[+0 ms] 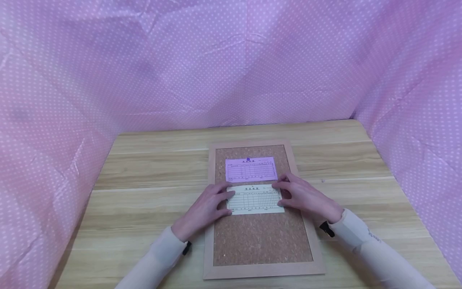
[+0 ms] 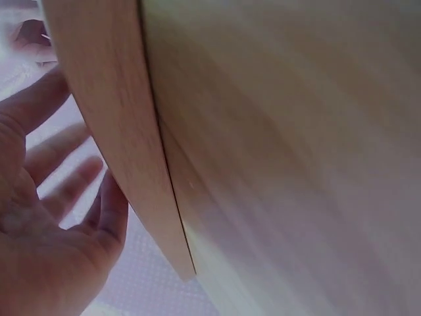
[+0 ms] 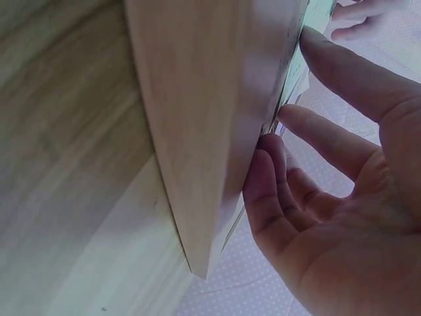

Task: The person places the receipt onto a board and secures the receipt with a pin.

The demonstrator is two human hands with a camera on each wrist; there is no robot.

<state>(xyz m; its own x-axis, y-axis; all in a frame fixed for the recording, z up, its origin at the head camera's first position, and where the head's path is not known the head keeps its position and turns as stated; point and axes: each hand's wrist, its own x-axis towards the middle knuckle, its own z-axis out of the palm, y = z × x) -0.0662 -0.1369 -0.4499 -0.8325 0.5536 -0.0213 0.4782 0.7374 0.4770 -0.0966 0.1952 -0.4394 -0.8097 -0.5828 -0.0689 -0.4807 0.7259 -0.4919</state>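
The left grip and right grip, both loose with fingers spread, touch opposite ends of the white slip on the corkboard.

A wood-grain table carried a framed corkboard.
The table showed bare, streaked grain left, right and beyond the flat-lying corkboard.

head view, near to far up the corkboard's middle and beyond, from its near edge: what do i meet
Near rail of the light wooden frame, bare brown cork, pale green printed paper slip, purple printed paper slip, frame's far rail, wood-grain tabletop, pink white-dotted fabric.
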